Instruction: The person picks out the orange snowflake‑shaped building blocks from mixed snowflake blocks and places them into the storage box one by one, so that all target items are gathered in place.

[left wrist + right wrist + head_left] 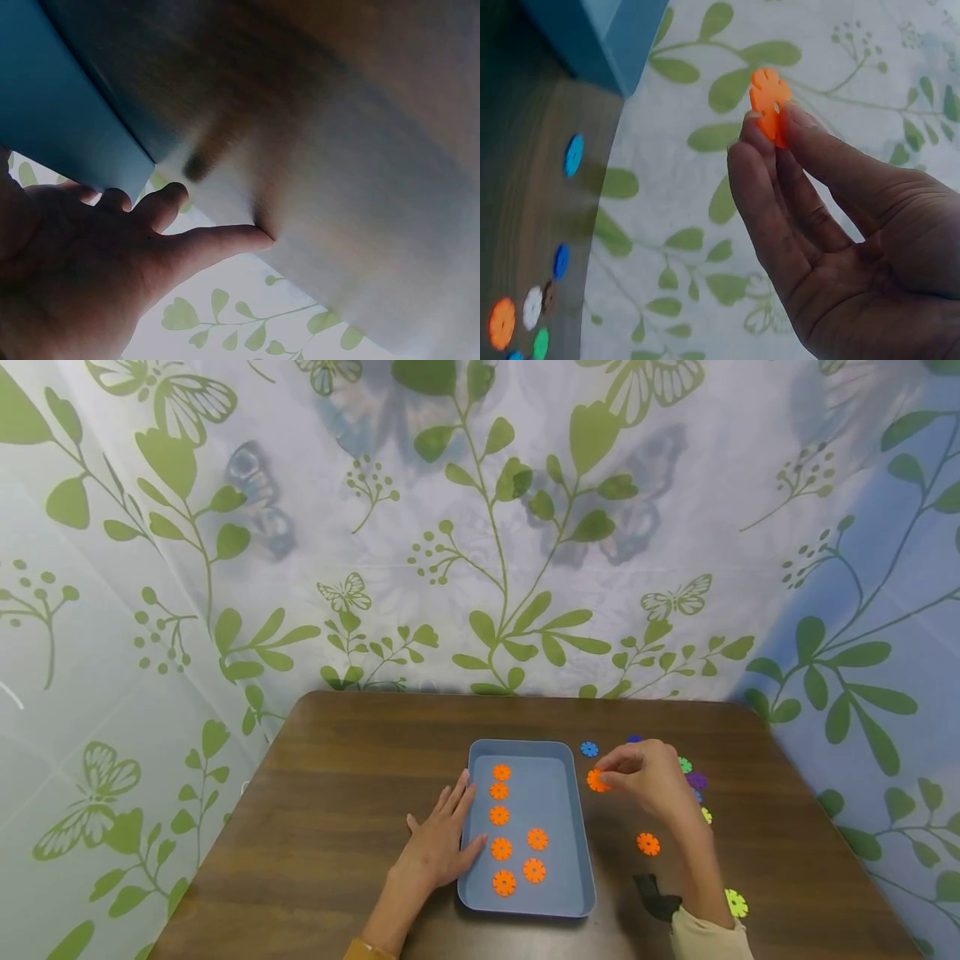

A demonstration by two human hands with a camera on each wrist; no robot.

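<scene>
Between thumb and fingertips my right hand (pixel 647 779) pinches an orange flower-shaped disc (pixel 768 105), held above the table just right of the tray. The blue-grey tray (pixel 551 793) has several orange discs lying flat in it: a column along its left side, with a disc (pixel 537 838) and another below it nearer the middle. At the tray's left edge rests my left hand (pixel 438 850), its fingers extended and spread; the left wrist view shows that hand beside the tray's wall (pixel 90 112).
Right of the tray lie a light blue disc (pixel 589 749), an orange disc (pixel 648 844) and a yellow-green disc (pixel 737 903). A mixed-colour cluster, including a purple disc (pixel 697 781), is partly behind my right hand. A black object (pixel 658 898) sits near my right wrist.
</scene>
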